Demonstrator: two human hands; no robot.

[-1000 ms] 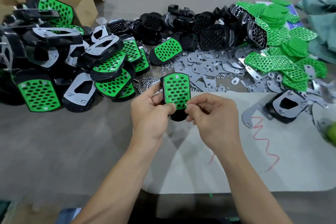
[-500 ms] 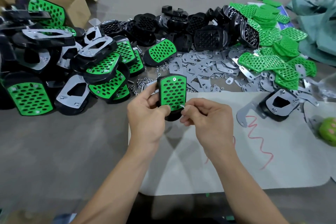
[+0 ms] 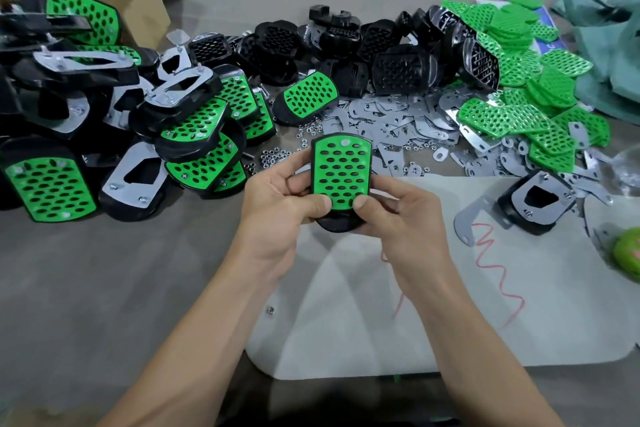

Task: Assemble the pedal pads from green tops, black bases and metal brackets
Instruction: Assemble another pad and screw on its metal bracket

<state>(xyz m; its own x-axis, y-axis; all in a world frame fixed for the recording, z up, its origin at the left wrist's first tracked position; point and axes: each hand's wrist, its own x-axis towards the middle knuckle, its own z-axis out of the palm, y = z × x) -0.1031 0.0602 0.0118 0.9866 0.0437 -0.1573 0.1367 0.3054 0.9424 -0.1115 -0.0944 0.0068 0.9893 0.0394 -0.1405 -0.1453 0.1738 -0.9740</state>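
My right hand (image 3: 398,215) quit its pinch at the corner of the pedal pad (image 3: 341,172); thumb now on green face. Finished pile (image 3: 104,121) at left, white mat (image 3: 450,305) below. Pad upright above mat, left hand (image 3: 277,204) and right both clamped round it.

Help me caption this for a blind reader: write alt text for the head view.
The left hand and right hand grip a green-topped pedal pad, thumbs on its face. Around lie finished pads, black bases, metal brackets and green tops.
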